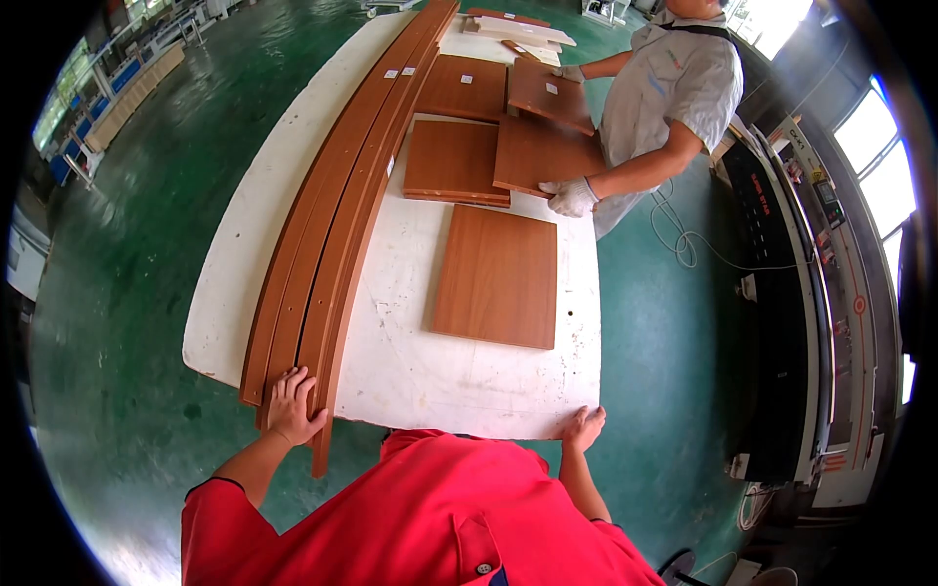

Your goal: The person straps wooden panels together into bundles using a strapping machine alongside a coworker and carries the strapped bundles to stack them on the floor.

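My left hand (294,408) rests on the near ends of the long brown boards (322,254), its fingers spread and gripping nothing. At the near right corner of the white table (391,381), my right hand (583,428) touches the edge with its fingers bent over it. A square brown panel (496,276) lies flat in front of me. Beyond it is a small stack of brown panels (451,161). A co-worker in a grey shirt (674,83) holds a brown panel (547,154) with a gloved hand (571,196); another panel with a label (552,93) is at the other glove.
More labelled panels (461,86) and pale boards (518,31) lie at the table's far end. A black machine (782,322) stands on the right, with a loose cable (674,230) on the green floor (127,293). Racks stand at the far left.
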{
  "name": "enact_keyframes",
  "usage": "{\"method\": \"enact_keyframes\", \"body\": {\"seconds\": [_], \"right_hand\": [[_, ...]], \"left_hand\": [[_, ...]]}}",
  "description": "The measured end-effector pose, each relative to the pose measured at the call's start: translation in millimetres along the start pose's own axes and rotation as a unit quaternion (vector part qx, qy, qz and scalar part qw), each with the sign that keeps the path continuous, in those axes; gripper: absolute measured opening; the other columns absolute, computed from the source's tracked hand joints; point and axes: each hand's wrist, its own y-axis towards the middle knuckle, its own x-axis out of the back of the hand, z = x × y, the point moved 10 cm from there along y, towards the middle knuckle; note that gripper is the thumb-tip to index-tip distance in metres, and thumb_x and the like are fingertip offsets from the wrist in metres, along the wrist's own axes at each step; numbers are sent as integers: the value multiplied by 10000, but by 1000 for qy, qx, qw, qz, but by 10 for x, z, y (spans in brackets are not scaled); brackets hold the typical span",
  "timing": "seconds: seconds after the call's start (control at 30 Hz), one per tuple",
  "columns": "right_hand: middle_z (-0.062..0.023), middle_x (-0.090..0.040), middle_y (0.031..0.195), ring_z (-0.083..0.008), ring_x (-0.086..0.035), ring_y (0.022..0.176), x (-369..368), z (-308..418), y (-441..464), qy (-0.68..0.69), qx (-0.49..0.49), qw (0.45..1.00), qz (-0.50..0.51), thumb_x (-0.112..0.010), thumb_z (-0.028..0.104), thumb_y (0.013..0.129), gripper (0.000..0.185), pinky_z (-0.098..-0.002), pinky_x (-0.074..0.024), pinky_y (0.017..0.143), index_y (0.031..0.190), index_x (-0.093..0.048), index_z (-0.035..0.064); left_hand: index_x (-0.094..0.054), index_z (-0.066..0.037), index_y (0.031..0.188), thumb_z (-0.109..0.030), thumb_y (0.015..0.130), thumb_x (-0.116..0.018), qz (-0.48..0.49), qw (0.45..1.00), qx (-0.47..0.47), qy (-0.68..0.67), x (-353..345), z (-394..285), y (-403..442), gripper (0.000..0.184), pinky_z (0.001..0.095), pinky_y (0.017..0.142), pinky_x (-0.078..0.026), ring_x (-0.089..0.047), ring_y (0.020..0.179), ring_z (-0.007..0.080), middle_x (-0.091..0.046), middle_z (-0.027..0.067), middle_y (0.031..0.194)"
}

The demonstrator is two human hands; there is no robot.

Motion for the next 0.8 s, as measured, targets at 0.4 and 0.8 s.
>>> {"method": "enact_keyframes", "body": {"seconds": [0.4, 0.8], "right_hand": [[-236, -504, 1252, -403, -486, 1146, -9, -22, 6, 6, -6, 1000, 3, -508, 295, 918, 511, -440, -393, 974, 1308, -436, -28], [-245, -515, 1228, -407, -498, 1122, 7, -5, -9, 6, -3, 1000, -15, -507, 294, 912, 508, -441, -400, 958, 1296, -449, -34]], "left_hand": [[-456, -56, 1260, -335, 734, -695, -5, 1000, -5, -3, 3, -11, -10, 641, 515, 1080, -275, -348, 1281, 392, -396, 162, 1369], [-449, -56, 1269, -334, 748, -684, 10, 1000, 1, -4, -15, -6, -8, 635, 508, 1088, -262, -326, 1301, 391, -380, 159, 1389]]}}
